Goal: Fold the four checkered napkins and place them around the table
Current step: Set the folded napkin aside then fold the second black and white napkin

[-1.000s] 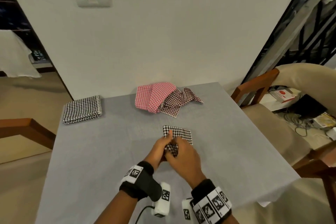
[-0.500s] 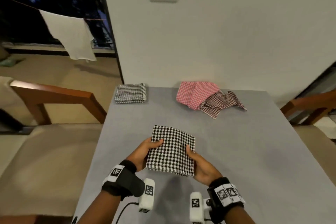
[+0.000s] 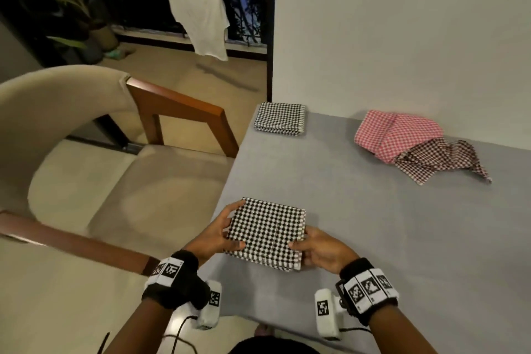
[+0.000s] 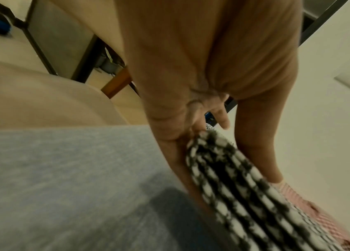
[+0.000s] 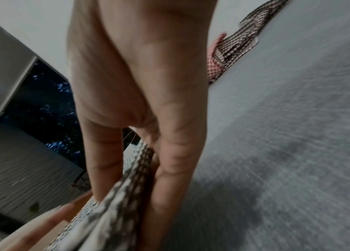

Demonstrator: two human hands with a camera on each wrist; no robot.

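While the left hand [image 3: 218,231] pinches one side of a folded black-and-white napkin [image 3: 265,234] and the right hand [image 3: 321,248] pinches the other, the square hangs just above the grey table [image 3: 373,233] near its left edge. Farther off, a second folded napkin [image 3: 280,122] sits at the far-left corner; a red napkin [image 3: 393,135] overlaps a crumpled maroon napkin [image 3: 439,161]. A beige chair [image 3: 86,152] stands beside the table.

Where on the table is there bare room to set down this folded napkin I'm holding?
Bare grey table runs right of the held napkin, and between it and the folded napkin at the far left corner. The far right is crowded by the red napkin and brown napkin.
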